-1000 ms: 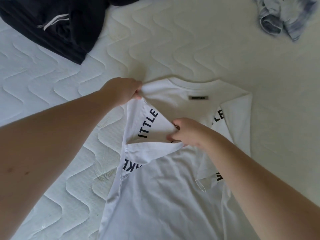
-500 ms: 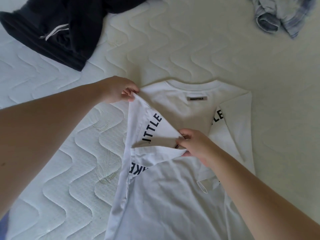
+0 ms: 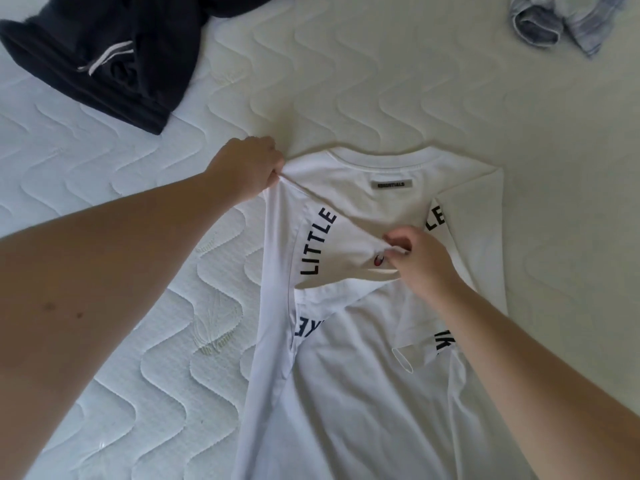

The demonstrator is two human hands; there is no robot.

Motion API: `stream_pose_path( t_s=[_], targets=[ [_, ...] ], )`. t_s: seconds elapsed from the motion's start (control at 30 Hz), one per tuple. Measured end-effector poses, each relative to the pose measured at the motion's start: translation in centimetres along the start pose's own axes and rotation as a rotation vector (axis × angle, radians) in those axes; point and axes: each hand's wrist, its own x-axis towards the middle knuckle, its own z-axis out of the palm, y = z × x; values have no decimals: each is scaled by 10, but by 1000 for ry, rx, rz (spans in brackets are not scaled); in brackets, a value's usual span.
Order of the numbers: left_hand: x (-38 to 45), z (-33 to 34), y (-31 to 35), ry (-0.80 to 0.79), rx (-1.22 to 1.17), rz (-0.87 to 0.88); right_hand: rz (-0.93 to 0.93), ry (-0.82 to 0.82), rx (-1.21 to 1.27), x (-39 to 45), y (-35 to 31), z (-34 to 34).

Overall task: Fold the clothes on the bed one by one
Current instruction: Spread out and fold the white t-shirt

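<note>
Closest to you, the white T-shirt (image 3: 363, 393) lies spread on the bed (image 3: 138, 341), its hem toward you and its collar away, black lettering on the folded-in sleeves. Your right hand (image 3: 420, 261) pinches the tip of the left sleeve over the shirt's middle, fingers curled round the cloth. Your left hand (image 3: 247, 169) grips the shoulder corner beside the collar, pulling the fabric taut. A grey label (image 3: 394, 184) sits under the collar. Farther off, a dark garment (image 3: 104, 53) lies far left, a crumpled blue-grey garment (image 3: 561, 24) far right.
</note>
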Motion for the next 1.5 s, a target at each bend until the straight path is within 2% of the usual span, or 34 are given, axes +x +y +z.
stream_pose_path(
  t_s=[0.13,0.2,0.27,0.3,0.37,0.4,0.47,0.6,0.7,0.8,0.87,0.97,1.07,1.1,1.17,1.23,1.3,1.43,1.5],
  targets=[
    [-24,5,16,214,-259,-143,-65,187,9,-18,1,21],
    [-41,9,25,286,-354,-185,-90,347,-86,-36,3,31],
    [-63,15,34,311,-438,-213,-290,453,-247,-55,1,42],
    [-75,19,38,313,-476,-225,-411,395,-283,-63,0,48],
    [-102,29,50,315,-530,-257,-568,138,-345,-71,-2,62],
    [-119,36,57,307,-553,-282,-592,30,-426,-74,-2,69],
    [-149,49,71,281,-606,-337,-585,-69,-615,-70,-4,78],
    [-222,80,116,189,-671,-419,-689,-41,-678,-63,-14,62],
    [-264,97,157,115,-545,-443,-835,59,-605,-69,-17,32],
    [-285,106,189,137,-442,-455,-877,183,-579,-80,-9,12],
    [-291,108,203,161,-449,-491,-803,178,-631,-84,0,8],
    [-292,111,208,107,-627,-630,-469,136,-707,-93,22,19],
    [-297,119,200,111,-830,-795,-241,242,-385,-121,37,40],
    [-299,122,196,108,-895,-840,-195,225,-234,-132,42,49],
    [-305,128,188,7,-976,-906,-78,50,-20,-154,48,74],
    [-314,133,183,-128,-972,-902,71,-151,133,-175,51,101],
    [-323,136,181,-189,-993,-889,212,-295,265,-191,48,125],
    [-347,138,185,-266,-992,-856,243,-397,313,-204,36,151],
    [-359,138,186,-278,-1078,-857,256,-397,303,-208,31,154]
  ],
)
